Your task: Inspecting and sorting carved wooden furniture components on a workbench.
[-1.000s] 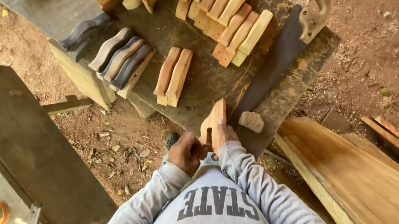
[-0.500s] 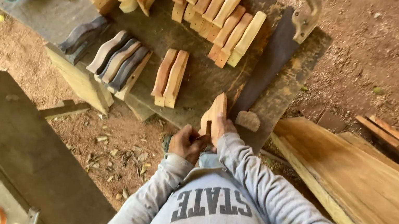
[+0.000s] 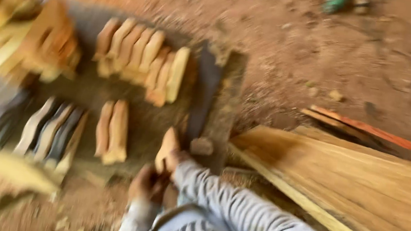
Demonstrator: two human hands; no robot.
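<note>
Head view, blurred: a curved wooden piece is clamped upright at the desk edge by the right hand, its grip closed on it. At seven o'clock, the left hand touches its lower end; that grip cannot be told.

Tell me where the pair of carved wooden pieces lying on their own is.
In the head view, the pair of carved wooden pieces lies on the dark work board, left of the hand-held wooden piece and below the long row of similar pieces.

Pale, matt bare-wood carved piece, rough-sawn wooden planks, soft grey cloth sleeve, dusty red dirt ground.
</note>
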